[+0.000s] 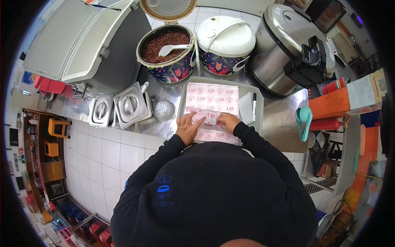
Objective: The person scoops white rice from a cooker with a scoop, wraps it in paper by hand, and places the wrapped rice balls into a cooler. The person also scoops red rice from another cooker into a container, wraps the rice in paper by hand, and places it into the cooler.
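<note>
Both my hands are on a rolled piece of printed paper point(209, 117) lying over flat printed sheets point(212, 95) in a shallow tray point(256, 88). My left hand point(189, 126) presses the left end of the roll, with thumb and fingers bent around it. At the right end, my right hand point(228, 122) pinches the paper with its fingertips. What lies inside the roll is hidden. A marker point(254, 108) rests on pale paper point(246, 108) at the tray's right side.
Behind the tray are an open pot of dark red rice point(159, 44) with a white paddle point(169, 50), a closed white-lidded pot point(226, 37) and a large steel cooker point(275, 53). Lidded metal containers point(131, 105) and a round wrapped ball point(163, 110) stand left; a green strap point(305, 119) lies right.
</note>
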Available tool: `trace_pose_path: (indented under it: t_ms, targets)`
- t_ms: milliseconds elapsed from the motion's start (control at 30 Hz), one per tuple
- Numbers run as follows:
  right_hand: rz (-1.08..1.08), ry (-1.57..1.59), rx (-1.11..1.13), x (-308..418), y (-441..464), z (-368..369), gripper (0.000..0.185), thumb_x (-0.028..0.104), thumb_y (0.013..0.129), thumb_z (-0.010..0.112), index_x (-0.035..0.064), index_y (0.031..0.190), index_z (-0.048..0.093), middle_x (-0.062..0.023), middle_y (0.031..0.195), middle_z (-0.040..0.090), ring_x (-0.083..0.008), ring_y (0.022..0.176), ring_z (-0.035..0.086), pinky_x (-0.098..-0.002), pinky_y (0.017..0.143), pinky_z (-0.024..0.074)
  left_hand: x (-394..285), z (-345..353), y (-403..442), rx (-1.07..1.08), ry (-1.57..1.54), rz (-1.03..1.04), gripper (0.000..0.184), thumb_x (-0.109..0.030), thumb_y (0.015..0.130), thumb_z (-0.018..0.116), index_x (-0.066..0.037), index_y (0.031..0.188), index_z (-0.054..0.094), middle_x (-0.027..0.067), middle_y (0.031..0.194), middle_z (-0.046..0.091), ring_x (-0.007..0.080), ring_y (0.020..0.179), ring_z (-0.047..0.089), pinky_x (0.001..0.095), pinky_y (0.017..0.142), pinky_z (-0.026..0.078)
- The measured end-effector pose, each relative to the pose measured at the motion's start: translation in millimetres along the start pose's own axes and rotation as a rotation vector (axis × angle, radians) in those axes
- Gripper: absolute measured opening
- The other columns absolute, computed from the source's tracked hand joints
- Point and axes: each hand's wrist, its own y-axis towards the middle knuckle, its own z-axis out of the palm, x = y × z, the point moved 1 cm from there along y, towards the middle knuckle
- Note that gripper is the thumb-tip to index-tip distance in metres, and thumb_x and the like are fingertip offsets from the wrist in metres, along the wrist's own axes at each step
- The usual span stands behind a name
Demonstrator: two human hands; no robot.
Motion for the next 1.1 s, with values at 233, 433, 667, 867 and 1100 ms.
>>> trace_pose_path:
  t_ms: [233, 433, 667, 867, 1100]
  targets:
    - [0.026, 0.016, -0.099, -3.1, -8.5, 12.5, 0.015, 0.003, 0.071, 0.061, 0.007, 0.086, 0.062, -0.0126, 0.086, 0.055, -0.0316, 0.085, 0.056, -0.0389, 0.076, 0.0471, 42.6, 28.4, 18.7, 0.233, -0.289, 0.124, 0.012, -0.007, 0.075, 0.06, -0.006, 0.086, 0.061, 0.01, 0.089, 0.062, 0.0298, 0.087, 0.059, 0.0396, 0.077, 0.047]
    - [0.056, 0.113, -0.242, -1.5, -13.2, 30.8, 0.015, 0.005, 0.072, 0.063, 0.0034, 0.086, 0.057, -0.0141, 0.091, 0.053, -0.0321, 0.085, 0.055, -0.038, 0.076, 0.0464, 44.0, 45.1, 13.1, 0.297, -0.379, 0.104, 0.016, -0.006, 0.075, 0.061, -0.005, 0.09, 0.064, 0.0113, 0.095, 0.063, 0.0315, 0.089, 0.059, 0.0387, 0.078, 0.049]
    - [0.065, -0.147, -0.277, -2.0, -13.9, 45.9, 0.015, 0.01, 0.078, 0.061, 0.0042, 0.091, 0.058, -0.0146, 0.086, 0.057, -0.0334, 0.085, 0.055, -0.0395, 0.078, 0.0457, 50.4, 52.6, 14.6, 0.294, -0.407, 0.073, 0.014, -0.01, 0.073, 0.064, -0.003, 0.086, 0.066, 0.0124, 0.09, 0.065, 0.0299, 0.087, 0.062, 0.0372, 0.081, 0.049]
    - [0.231, 0.062, -0.199, -17.5, -4.6, 33.7, 0.024, 0.008, 0.076, 0.063, 0.0039, 0.098, 0.052, -0.016, 0.085, 0.058, -0.0352, 0.083, 0.057, -0.0421, 0.075, 0.0466, 61.5, 50.9, 35.3, 0.444, -0.531, -0.346, 0.015, -0.012, 0.075, 0.065, -0.001, 0.085, 0.064, 0.0135, 0.074, 0.064, 0.0328, 0.073, 0.063, 0.0394, 0.07, 0.05]
    - [0.368, -0.287, -0.148, -14.7, 49.4, -2.0, 0.046, 0.02, 0.062, 0.078, 0.005, 0.1, 0.057, -0.0198, 0.095, 0.056, -0.0378, 0.092, 0.057, -0.0414, 0.078, 0.0487, 64.3, 61.4, 79.9, 0.172, 0.088, -0.293, 0.03, -0.021, 0.062, 0.078, -0.007, 0.087, 0.068, 0.0146, 0.073, 0.064, 0.032, 0.072, 0.064, 0.0399, 0.072, 0.052]
